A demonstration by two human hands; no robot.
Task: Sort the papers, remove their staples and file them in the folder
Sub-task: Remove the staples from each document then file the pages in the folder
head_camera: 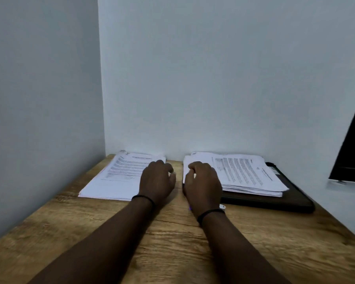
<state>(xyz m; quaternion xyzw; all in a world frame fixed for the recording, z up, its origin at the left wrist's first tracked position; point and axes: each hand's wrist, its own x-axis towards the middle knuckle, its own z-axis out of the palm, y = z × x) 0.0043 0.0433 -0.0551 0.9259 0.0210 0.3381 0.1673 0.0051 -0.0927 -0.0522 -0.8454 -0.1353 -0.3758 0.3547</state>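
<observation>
A wood-grain brown tabletop (172, 242) fills the lower half of the frame, set into a corner of pale walls. At centre left, a flat stack of white printed papers (119, 177) lies directly on it. At centre right, a dark brown flat folder (275, 198) rests on the wood near the back edge.

White printed papers (119, 177), dark brown folder (291, 198), wood-grain table (172, 242), pale grey walls (213, 68).

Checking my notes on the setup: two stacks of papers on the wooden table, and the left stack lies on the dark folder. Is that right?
Not quite: the head view shows the right stack lying on the dark folder. The left stack lies directly on the wooden table.
</observation>
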